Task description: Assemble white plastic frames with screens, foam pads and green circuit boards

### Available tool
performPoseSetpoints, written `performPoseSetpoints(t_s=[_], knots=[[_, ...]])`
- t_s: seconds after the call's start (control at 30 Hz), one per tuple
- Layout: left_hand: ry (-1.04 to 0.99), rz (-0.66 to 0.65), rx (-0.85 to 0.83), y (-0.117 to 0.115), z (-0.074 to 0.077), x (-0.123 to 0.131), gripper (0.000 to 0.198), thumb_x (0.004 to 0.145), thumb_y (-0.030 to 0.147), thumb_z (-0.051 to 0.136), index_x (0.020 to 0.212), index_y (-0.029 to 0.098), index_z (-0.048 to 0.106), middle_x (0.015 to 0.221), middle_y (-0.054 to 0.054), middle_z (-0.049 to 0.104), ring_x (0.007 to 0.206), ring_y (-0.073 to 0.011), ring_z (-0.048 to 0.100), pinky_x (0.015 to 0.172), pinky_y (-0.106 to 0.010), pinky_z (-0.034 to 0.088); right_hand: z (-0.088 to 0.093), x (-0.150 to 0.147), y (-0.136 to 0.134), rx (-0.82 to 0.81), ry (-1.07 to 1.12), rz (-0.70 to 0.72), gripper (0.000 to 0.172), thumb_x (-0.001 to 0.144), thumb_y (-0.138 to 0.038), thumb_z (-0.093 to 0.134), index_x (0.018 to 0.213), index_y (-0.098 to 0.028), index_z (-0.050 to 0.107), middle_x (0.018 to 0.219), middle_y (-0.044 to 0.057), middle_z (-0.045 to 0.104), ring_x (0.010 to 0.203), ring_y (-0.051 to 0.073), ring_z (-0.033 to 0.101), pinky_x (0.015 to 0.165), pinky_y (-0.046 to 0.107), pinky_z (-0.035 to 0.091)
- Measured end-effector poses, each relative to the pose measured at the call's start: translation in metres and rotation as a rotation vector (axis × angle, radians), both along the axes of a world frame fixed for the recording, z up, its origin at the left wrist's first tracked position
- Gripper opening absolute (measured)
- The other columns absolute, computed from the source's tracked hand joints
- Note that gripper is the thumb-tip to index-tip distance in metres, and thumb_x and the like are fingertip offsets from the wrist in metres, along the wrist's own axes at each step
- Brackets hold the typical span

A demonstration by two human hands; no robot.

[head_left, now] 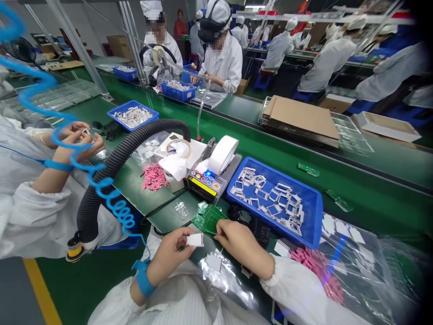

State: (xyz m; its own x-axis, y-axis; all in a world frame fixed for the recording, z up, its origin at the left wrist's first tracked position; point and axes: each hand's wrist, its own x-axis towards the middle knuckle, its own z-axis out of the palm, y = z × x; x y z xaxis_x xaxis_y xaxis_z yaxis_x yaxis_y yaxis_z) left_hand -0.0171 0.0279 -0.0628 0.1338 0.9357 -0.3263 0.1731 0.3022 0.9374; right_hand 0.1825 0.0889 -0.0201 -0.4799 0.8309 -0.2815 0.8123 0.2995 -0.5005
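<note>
My left hand point(171, 252) holds a small white rectangular piece point(195, 240) with a red edge between thumb and fingers. My right hand point(239, 245) lies next to it, its fingertips at the edge of a stack of green circuit boards point(209, 219); whether they grip the boards is hard to see. A blue wrist strap point(143, 280) circles my left wrist. Beneath my hands, a clear bag point(216, 271) holds a similar white piece. A blue tray point(274, 203) of white rectangular frames stands just beyond my right hand.
A co-worker's hands point(79, 141) work at the left, beside a blue coiled cord point(108, 198) and a black ribbed hose point(115, 162). A tape dispenser point(214, 174) and pink strips point(154, 177) stand ahead. Green conveyor belts and further workers lie beyond.
</note>
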Motion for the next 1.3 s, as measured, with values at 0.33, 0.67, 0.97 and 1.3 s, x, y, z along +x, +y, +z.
performPoseSetpoints(t_s=[0.33, 0.67, 0.97, 1.3], knots=[[-0.784, -0.025, -0.107, 0.013, 0.052, 0.024, 0.032, 0.059, 0.022, 0.081, 0.086, 0.016, 0.066, 0.079, -0.001, 0.063, 0.069, -0.0097, 0.057, 0.064, -0.021, 0.044, 0.038, 0.000, -0.016, -0.652, 1.079, -0.364, 0.036, 0.073, -0.036, 0.071, 0.100, -0.018, 0.055, 0.073, -0.004, 0.054, 0.047, 0.002, 0.043, 0.037, 0.013, 0.033], [-1.201, 0.011, -0.291, 0.020, 0.063, 0.044, 0.033, 0.058, 0.027, 0.083, 0.085, 0.015, 0.069, 0.080, -0.003, 0.071, 0.072, -0.0116, 0.065, 0.071, -0.024, 0.052, 0.068, 0.015, -0.036, 0.100, 1.170, -0.415, 0.009, 0.079, -0.017, 0.066, 0.083, -0.024, 0.062, 0.067, -0.002, 0.060, 0.055, 0.009, 0.057, 0.046, 0.018, 0.049], [-1.148, 0.043, -0.336, 0.012, 0.068, 0.049, 0.031, 0.069, 0.035, 0.076, 0.089, 0.013, 0.069, 0.069, -0.002, 0.068, 0.060, -0.0101, 0.063, 0.060, -0.021, 0.050, 0.069, 0.015, -0.039, 0.788, 0.541, 0.181, 0.018, 0.084, -0.022, 0.059, 0.102, -0.018, 0.061, 0.100, 0.011, 0.069, 0.101, 0.023, 0.063, 0.083, 0.039, 0.056], [-1.034, 0.029, -0.319, 0.014, 0.069, 0.047, 0.037, 0.061, 0.037, 0.080, 0.089, 0.013, 0.071, 0.071, -0.004, 0.072, 0.063, -0.0146, 0.068, 0.065, -0.026, 0.054, 0.060, 0.015, -0.038, 0.692, 0.479, 0.188, 0.031, 0.082, -0.042, 0.062, 0.099, -0.017, 0.058, 0.127, 0.019, 0.055, 0.122, 0.030, 0.050, 0.095, 0.048, 0.050]])
